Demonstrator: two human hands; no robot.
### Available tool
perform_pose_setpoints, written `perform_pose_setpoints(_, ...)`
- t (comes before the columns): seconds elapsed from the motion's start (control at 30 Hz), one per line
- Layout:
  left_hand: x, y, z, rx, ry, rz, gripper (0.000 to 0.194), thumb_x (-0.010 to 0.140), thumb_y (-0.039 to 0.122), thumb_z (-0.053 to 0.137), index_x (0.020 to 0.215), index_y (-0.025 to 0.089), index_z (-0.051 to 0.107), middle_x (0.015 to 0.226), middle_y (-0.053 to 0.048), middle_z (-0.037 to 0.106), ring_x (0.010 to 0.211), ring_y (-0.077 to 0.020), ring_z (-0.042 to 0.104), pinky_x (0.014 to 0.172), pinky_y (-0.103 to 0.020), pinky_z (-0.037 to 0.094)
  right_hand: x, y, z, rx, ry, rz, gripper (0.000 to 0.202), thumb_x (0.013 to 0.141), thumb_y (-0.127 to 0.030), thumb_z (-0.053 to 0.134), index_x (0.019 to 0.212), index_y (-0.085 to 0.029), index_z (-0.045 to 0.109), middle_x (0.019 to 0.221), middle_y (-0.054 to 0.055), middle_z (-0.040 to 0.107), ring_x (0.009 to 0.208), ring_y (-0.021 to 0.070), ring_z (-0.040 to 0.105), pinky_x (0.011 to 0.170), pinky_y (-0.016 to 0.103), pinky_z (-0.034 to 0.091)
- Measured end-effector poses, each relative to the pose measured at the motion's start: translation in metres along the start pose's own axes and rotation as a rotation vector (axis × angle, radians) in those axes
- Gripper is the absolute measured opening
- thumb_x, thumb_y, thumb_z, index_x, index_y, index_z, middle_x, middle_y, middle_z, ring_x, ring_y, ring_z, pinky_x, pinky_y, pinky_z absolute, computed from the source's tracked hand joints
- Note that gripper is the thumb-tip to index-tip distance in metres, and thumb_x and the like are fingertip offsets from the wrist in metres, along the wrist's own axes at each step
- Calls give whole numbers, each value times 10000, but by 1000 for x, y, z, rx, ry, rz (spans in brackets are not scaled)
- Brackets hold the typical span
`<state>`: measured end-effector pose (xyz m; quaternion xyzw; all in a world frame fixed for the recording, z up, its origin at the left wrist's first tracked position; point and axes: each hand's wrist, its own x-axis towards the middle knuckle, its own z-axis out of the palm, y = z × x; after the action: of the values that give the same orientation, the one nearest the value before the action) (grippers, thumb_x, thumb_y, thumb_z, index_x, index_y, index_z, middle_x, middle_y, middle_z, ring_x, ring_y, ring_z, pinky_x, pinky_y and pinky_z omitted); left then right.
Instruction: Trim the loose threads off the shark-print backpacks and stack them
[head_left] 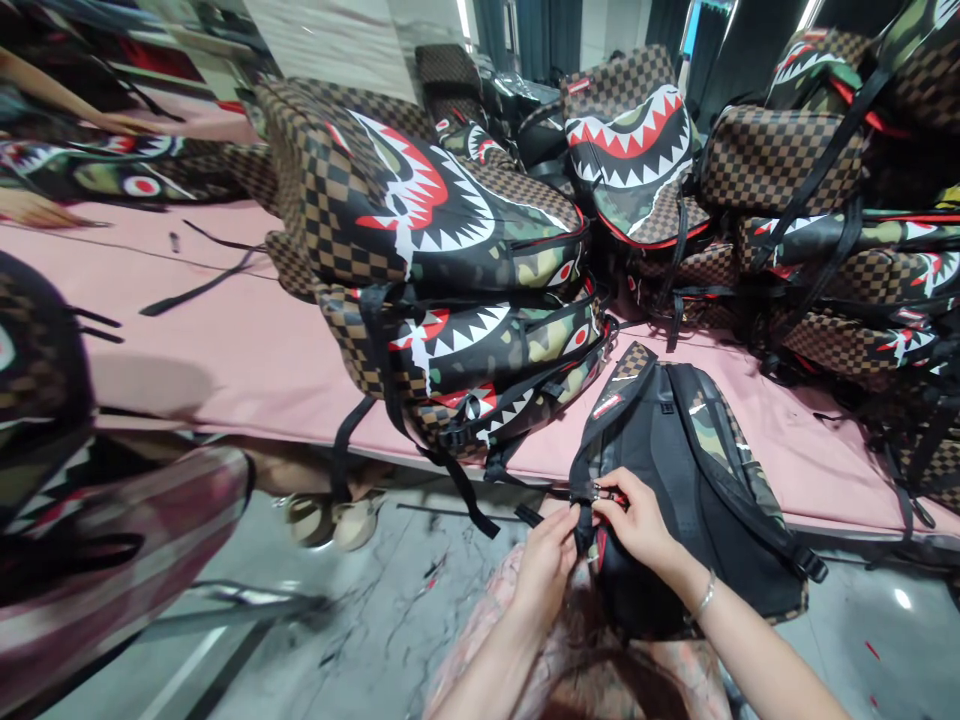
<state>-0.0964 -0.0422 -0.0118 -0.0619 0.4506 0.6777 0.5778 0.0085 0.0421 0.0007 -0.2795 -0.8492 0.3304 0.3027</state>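
Observation:
A backpack (675, 480) with a black padded back panel, black shoulder straps and checkered and camouflage edges lies across my lap and the pink table's edge. At its left side, my left hand (551, 550) pinches a black strap (582, 515) near the strap's end. My right hand (637, 515), with a bracelet at the wrist, closes its fingertips on the same strap just above and to the right. A small red part shows by the right fingers. The exact piece between the fingertips is partly hidden.
Stacked checkered backpacks (450, 250) with shark-mouth prints stand ahead on the pink table (247, 370). More bags (825, 260) are piled at right. Another person's hand (45, 210) rests at far left, and a blurred plaid cloth (172, 520) is nearer.

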Motion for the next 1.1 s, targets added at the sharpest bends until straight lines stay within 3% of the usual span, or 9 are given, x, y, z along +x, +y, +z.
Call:
perform_pose_setpoints(0.1,0,3,-1,11,8,-11,127,776,44,544,815,97,652,749,-87,718,659,-151,678,641,-227,552,3,1,-2,125,52,56,87,832,-172,494,909,-199,525,782,1,574,699,137,564,644,244,457)
perform_pose_setpoints(0.37,-1,5,-3,39,-11,-37,96,780,89,571,814,86,660,763,-107,717,648,-164,678,613,-228,545,-1,8,-10,-307,-85,-89,105,849,-160,479,903,-187,565,858,55,592,826,183,538,736,298,427)
perform_pose_setpoints(0.7,-1,2,-2,25,-53,-11,103,714,123,650,813,101,671,781,-90,718,687,-165,670,671,-238,528,-2,2,-3,-418,-106,-125,128,872,-174,457,925,-179,574,874,70,593,836,187,539,754,300,429)
perform_pose_setpoints(0.83,-4,0,0,43,-52,12,188,660,171,708,833,106,670,809,-85,720,740,-188,673,674,-249,528,-4,4,-1,-405,-94,-91,129,870,-166,450,890,-178,577,853,65,594,821,185,538,744,293,424)
perform_pose_setpoints(0.97,-5,1,-1,59,-43,30,193,651,164,713,828,98,673,854,-93,719,800,-199,670,727,-258,530,-5,6,1,-261,-43,-25,141,865,-176,440,813,-181,571,804,51,591,787,178,540,727,290,422)
perform_pose_setpoints(1.1,1,7,-4,77,-28,21,133,670,117,682,799,91,666,836,-111,720,808,-209,672,741,-270,531,3,10,3,171,102,259,88,825,-254,482,816,-188,541,770,11,580,731,141,556,678,249,442)
